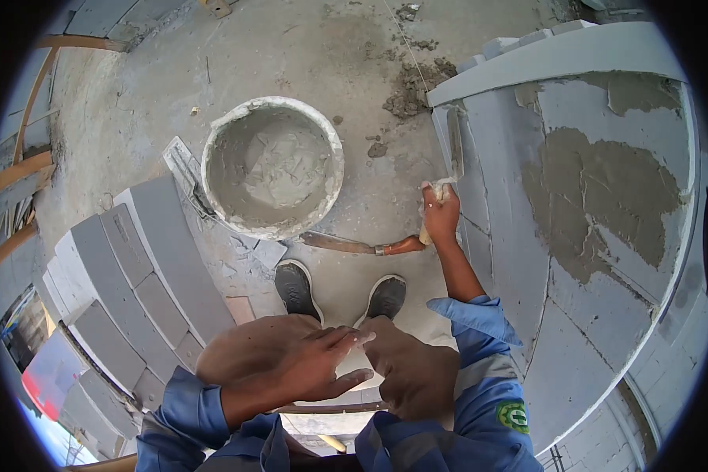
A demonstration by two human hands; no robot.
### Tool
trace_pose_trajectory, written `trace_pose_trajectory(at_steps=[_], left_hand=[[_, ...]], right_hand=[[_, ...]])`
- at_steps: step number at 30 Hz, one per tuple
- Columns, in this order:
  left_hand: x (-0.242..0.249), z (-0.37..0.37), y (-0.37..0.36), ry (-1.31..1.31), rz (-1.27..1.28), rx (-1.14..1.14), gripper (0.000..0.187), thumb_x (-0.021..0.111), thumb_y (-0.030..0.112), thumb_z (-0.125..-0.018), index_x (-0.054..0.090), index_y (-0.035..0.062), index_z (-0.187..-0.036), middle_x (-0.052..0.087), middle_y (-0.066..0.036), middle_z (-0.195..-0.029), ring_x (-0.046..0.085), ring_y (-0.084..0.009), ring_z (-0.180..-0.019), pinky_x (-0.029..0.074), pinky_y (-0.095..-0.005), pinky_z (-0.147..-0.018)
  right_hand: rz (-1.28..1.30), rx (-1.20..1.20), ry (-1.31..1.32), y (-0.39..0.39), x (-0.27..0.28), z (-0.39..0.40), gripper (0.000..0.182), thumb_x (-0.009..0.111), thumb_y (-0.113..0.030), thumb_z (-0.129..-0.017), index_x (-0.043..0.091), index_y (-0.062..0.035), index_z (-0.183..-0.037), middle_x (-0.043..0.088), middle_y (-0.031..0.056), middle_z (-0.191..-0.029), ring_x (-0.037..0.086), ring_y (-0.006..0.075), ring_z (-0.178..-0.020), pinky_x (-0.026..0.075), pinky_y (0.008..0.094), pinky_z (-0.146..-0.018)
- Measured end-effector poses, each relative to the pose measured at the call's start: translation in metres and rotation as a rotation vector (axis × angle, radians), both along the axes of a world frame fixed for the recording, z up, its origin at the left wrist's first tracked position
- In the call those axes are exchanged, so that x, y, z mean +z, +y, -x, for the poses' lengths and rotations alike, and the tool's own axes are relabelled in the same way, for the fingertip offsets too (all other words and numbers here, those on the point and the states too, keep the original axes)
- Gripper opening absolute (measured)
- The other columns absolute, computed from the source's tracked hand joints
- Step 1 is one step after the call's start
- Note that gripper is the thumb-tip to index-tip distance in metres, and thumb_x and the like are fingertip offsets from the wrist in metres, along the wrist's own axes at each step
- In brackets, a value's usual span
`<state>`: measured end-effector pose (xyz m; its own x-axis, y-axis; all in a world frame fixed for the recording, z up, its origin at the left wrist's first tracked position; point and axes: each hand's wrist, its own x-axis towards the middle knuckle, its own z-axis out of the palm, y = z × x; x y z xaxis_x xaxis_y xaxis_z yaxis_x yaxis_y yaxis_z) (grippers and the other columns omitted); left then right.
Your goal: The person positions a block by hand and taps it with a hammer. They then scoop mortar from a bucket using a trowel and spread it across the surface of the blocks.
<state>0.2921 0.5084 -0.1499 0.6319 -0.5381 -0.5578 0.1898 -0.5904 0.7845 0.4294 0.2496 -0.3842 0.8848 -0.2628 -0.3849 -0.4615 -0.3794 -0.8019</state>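
Observation:
My right hand is closed around the handle of a trowel, whose narrow metal blade stands against the left side of the block wall. Patches of wet grey mortar cover part of that wall. My left hand hangs over my knees with its fingers stretched out, holding nothing. In front of my feet sits a round bucket with a crusted rim, and grey mortar lies inside it.
Beside the bucket lies a flat metal tool. A long tool with a reddish-brown handle rests on the floor near my shoes. Grey blocks are stacked at left. Spilled mortar dots the floor beyond.

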Motion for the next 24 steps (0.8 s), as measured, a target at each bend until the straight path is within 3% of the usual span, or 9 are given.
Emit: trace_pose_trajectory(at_steps=[1,7,11,13,15,16,18,20,24], left_hand=[[0.000,-0.015,0.005,-0.022,0.051,-0.060,0.062,0.071,0.039,-0.086,0.053,0.0019,-0.133,0.061,-0.017,-0.120,0.061,-0.0344,-0.106,0.050,-0.0415,-0.092],[0.013,-0.073,-0.015,-0.402,0.113,-0.234,0.063,0.072,0.040,-0.085,0.053,0.0064,-0.135,0.058,-0.015,-0.124,0.061,-0.0286,-0.103,0.050,-0.0383,-0.087],[0.025,-0.107,-0.005,-0.594,0.166,-0.287,0.063,0.071,0.039,-0.086,0.053,0.0072,-0.137,0.060,-0.014,-0.124,0.062,-0.0280,-0.105,0.050,-0.0384,-0.085],[0.030,-0.129,0.033,-0.572,0.272,-0.269,0.064,0.071,0.037,-0.086,0.051,0.0062,-0.138,0.061,-0.015,-0.126,0.063,-0.0276,-0.108,0.050,-0.0387,-0.089],[-0.011,-0.149,0.083,-0.664,0.221,0.153,0.062,0.071,0.033,-0.086,0.052,0.0042,-0.137,0.063,-0.016,-0.126,0.063,-0.0273,-0.111,0.049,-0.0380,-0.094],[-0.037,-0.161,0.104,-0.685,0.103,0.536,0.060,0.070,0.031,-0.086,0.053,0.0020,-0.136,0.063,-0.017,-0.125,0.062,-0.0278,-0.113,0.048,-0.0392,-0.097],[-0.123,-0.179,0.171,-0.991,-0.594,0.709,0.059,0.067,0.036,-0.090,0.055,-0.0030,-0.132,0.063,-0.022,-0.124,0.060,-0.0288,-0.116,0.047,-0.0396,-0.097],[-0.198,-0.188,0.218,-0.567,-0.324,0.807,0.060,0.063,0.043,-0.090,0.061,-0.0083,-0.122,0.066,-0.026,-0.115,0.065,-0.0361,-0.105,0.048,-0.0405,-0.093],[-0.182,-0.173,0.203,-0.417,-0.099,0.844,0.056,0.060,0.044,-0.090,0.066,-0.0043,-0.118,0.067,-0.025,-0.112,0.065,-0.0378,-0.103,0.049,-0.0406,-0.091]], right_hand=[[-0.030,-0.023,-0.048,-0.010,-0.009,-0.003,0.025,0.068,-0.021,-0.092,0.058,0.0008,-0.086,0.057,0.0063,-0.065,0.051,0.0138,-0.056,0.043,0.0330,-0.054],[-0.096,-0.129,-0.322,-0.015,0.052,0.006,0.016,0.067,-0.015,-0.093,0.059,-0.0018,-0.090,0.053,-0.0026,-0.069,0.047,0.0061,-0.059,0.039,0.0245,-0.053],[-0.119,-0.111,-0.438,0.002,0.049,0.018,0.014,0.065,-0.014,-0.094,0.059,-0.0018,-0.093,0.053,-0.0044,-0.071,0.046,0.0066,-0.060,0.040,0.0256,-0.053],[0.089,0.250,-0.464,0.006,0.047,0.023,0.017,0.068,-0.014,-0.091,0.060,0.0006,-0.095,0.057,0.0060,-0.070,0.054,0.0207,-0.057,0.044,0.0333,-0.054],[0.251,0.472,-0.437,0.030,0.065,0.022,0.022,0.072,-0.016,-0.084,0.061,0.0016,-0.092,0.060,0.0188,-0.071,0.062,0.0371,-0.060,0.049,0.0429,-0.057],[0.243,0.481,-0.455,0.040,0.074,0.020,0.022,0.072,-0.016,-0.084,0.061,0.0016,-0.092,0.060,0.0188,-0.071,0.062,0.0371,-0.060,0.049,0.0429,-0.057],[0.444,0.754,-0.457,0.054,0.093,0.024,0.024,0.071,-0.019,-0.082,0.058,-0.0008,-0.087,0.061,0.0183,-0.073,0.064,0.0370,-0.063,0.050,0.0460,-0.057],[0.571,0.867,-0.392,0.070,0.114,0.021,0.023,0.068,-0.021,-0.081,0.055,-0.0021,-0.087,0.062,0.0180,-0.078,0.066,0.0364,-0.069,0.052,0.0465,-0.059],[0.930,1.162,-0.300,0.122,0.135,0.007,0.015,0.062,-0.012,-0.082,0.058,-0.0018,-0.093,0.065,0.0162,-0.088,0.069,0.0316,-0.077,0.056,0.0427,-0.065]])
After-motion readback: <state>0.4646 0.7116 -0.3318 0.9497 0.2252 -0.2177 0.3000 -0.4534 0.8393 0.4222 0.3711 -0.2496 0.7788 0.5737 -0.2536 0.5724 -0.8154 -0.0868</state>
